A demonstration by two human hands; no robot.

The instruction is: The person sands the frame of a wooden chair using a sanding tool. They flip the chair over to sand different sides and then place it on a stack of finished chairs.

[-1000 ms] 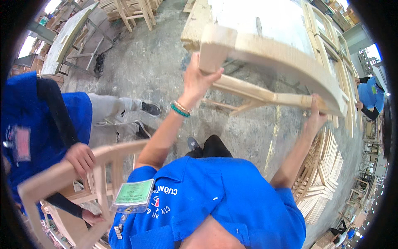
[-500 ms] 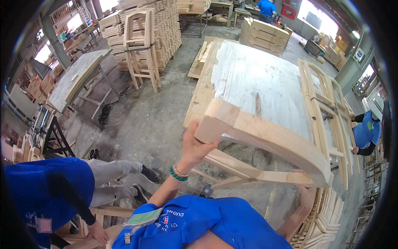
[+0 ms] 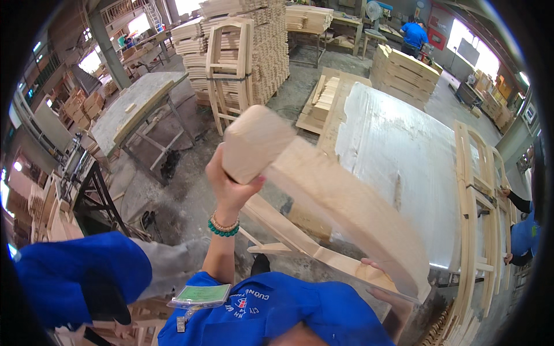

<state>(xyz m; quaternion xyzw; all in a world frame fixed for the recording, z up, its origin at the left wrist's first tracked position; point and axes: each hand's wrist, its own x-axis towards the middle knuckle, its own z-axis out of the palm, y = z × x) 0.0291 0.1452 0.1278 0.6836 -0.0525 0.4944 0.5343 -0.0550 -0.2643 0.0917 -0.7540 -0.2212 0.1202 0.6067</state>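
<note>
A pale, unfinished wooden frame [image 3: 340,199], perhaps part of a chair, is held up in front of my chest, tilted, with its thick block end high on the left. Its curved rail sweeps down to the lower right, and a thinner rail runs beneath. My left hand [image 3: 231,187], with beaded bracelets on the wrist, grips the block end from below, thumb against the wood. Low at the curved end, my right hand [image 3: 381,282] is wrapped round the frame, partly hidden by the rail.
Right of me is a large table [image 3: 398,155] with a whitish top; more wooden frames [image 3: 473,207] lie along its far-right edge, where a co-worker [image 3: 522,233] touches them. Another person [image 3: 81,277] in blue is close on my left. A wood stack [image 3: 268,52] stands ahead.
The wooden frame's block end has risen and swung left with my left hand. My right hand still holds the other end, now lower. The view has turned somewhat left.
</note>
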